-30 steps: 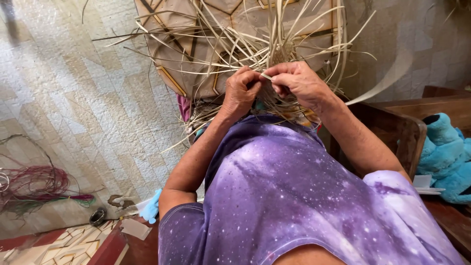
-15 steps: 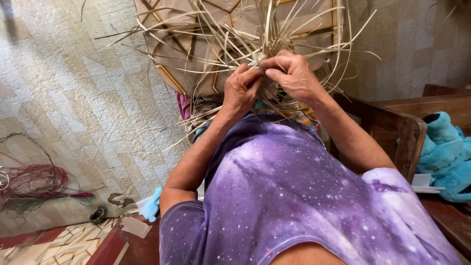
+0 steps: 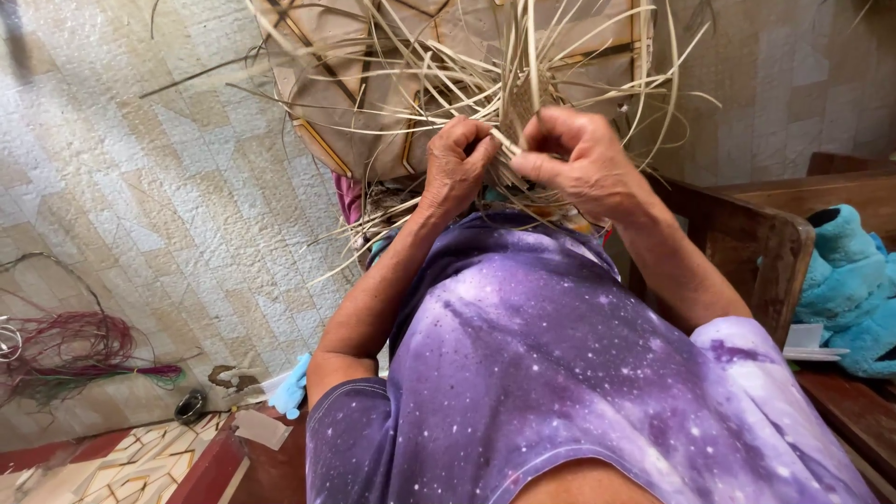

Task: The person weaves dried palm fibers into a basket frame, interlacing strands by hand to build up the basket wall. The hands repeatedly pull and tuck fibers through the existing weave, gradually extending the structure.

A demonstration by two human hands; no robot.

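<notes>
In front of my purple shirt I work a half-woven piece of pale cane strips [image 3: 485,75], its loose ends fanning out in all directions. My left hand [image 3: 455,168] grips a bundle of the strips from the left, fingers curled. Close beside it, my right hand [image 3: 579,159] pinches a single strip between thumb and forefinger. The two hands nearly touch. The woven core lies hidden behind my hands.
A tan cushion [image 3: 336,103] lies behind the strips. Coloured cords [image 3: 75,350] lie on the tiled floor at left, with a blue object [image 3: 291,385] and a small dark roll [image 3: 191,406] nearby. A wooden bench arm [image 3: 756,252] and a blue plush toy [image 3: 854,289] are at right.
Both hands have risen a little and drawn closer to the woven core. My right hand has shifted its pinch to another strip.
</notes>
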